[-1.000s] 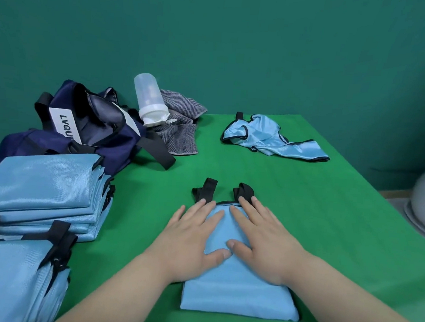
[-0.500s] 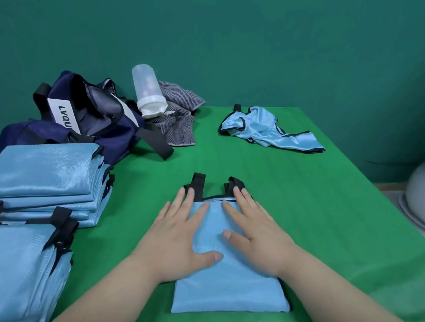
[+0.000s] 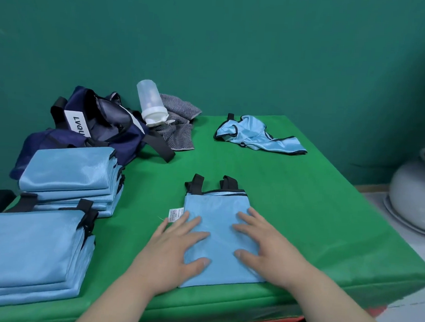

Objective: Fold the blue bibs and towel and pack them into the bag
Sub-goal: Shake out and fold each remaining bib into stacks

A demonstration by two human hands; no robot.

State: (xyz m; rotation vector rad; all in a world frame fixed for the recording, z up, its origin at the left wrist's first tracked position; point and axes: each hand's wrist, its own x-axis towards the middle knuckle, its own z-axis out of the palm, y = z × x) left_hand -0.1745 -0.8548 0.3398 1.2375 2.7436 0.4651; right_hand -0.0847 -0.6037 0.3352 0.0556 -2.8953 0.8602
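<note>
A folded blue bib (image 3: 218,211) with black straps lies near the front edge of the green table (image 3: 304,205). My left hand (image 3: 175,251) and my right hand (image 3: 268,247) press flat on its lower half, fingers straight and spread. A white label sticks out at the bib's left edge. Two stacks of folded blue bibs sit at the left: a near stack (image 3: 29,251) and a farther stack (image 3: 72,176). An unfolded blue bib (image 3: 253,136) lies crumpled at the far side. The navy bag (image 3: 90,132) stands open at the back left, beside a grey striped towel (image 3: 178,130).
A translucent bottle (image 3: 151,102) with a white cap leans upside down between the bag and the towel. A pale ceramic pot (image 3: 417,195) stands on the floor beyond the table's right edge. A green wall rises behind the table.
Both hands have slid from the bib's top edge near the straps down toward me over its surface. The camera view has also shifted a little.
</note>
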